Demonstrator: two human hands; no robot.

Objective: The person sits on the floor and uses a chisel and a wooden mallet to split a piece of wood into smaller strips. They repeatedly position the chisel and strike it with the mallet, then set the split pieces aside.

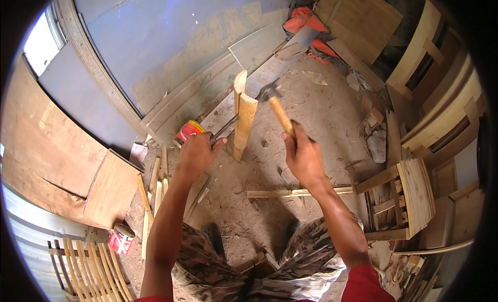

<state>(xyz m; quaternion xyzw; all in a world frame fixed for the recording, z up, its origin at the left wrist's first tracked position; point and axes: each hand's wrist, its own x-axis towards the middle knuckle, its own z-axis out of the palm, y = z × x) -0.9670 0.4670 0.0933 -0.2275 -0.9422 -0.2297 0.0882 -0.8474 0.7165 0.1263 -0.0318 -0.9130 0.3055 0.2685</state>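
Ahead of me a pale wooden piece (246, 120) stands upright on the dirt floor, made of two lengths side by side with curved, uneven tops. My left hand (197, 152) is closed round a long, dark metal tool (225, 128), whose far end meets the wood; whether it is a chisel or a pry bar I cannot tell. My right hand (305, 155) grips the wooden handle of a hammer (280, 114). The dark hammer head is beside the wood's top right edge; contact is unclear.
A wooden strip (299, 192) lies across the floor before my feet. To the right stands a slatted wooden frame (416, 199), with rubble (377, 146) beyond it. A red and yellow container (190, 129) is by the far panel. Wooden slats (93, 268) stand at lower left.
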